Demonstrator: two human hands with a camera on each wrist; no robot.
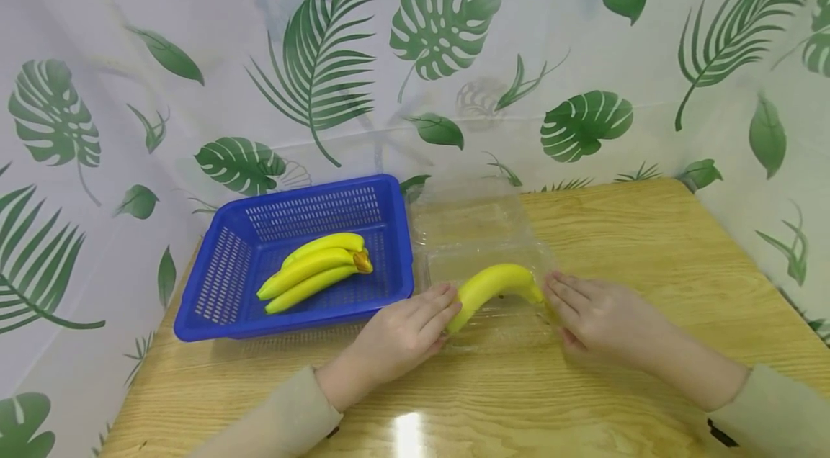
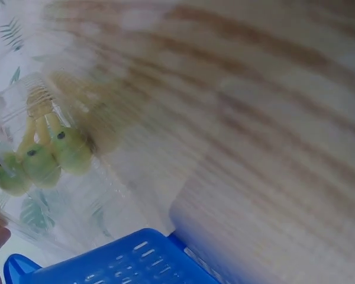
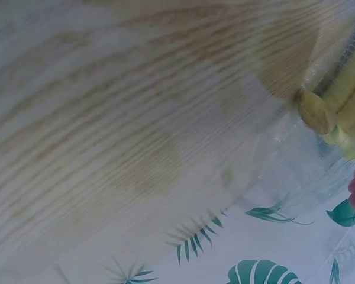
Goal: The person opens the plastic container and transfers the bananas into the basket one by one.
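at the far left of the wooden table [image 1: 648, 242] sits a blue basket [image 1: 227, 278] with a bunch of bananas [image 1: 314, 269] lying in it, stems to the right. just right of the basket, touching or nearly touching its side, is a clear plastic box [image 1: 480, 227] with its lid folded open toward the back. a second bunch of bananas [image 1: 493, 285] lies in the near half of the box, its long axis running left to right across the person, arched upward in the middle, with the tips at the lower left and the stem end at the right. the left hand [image 1: 405, 335] rests at the tip end, fingers fairly straight and lying against the fruit and the box edge rather than curled round anything. the right hand [image 1: 596, 314] is at the stem end, fingers also extended and flat, touching the box rim beside the stem; whether they press the fruit itself i cannot tell. so the bunch lies between the two hands, one at each end of its length, both about equally close. the left wrist view shows the tips through the clear plastic; the right wrist view shows the stem
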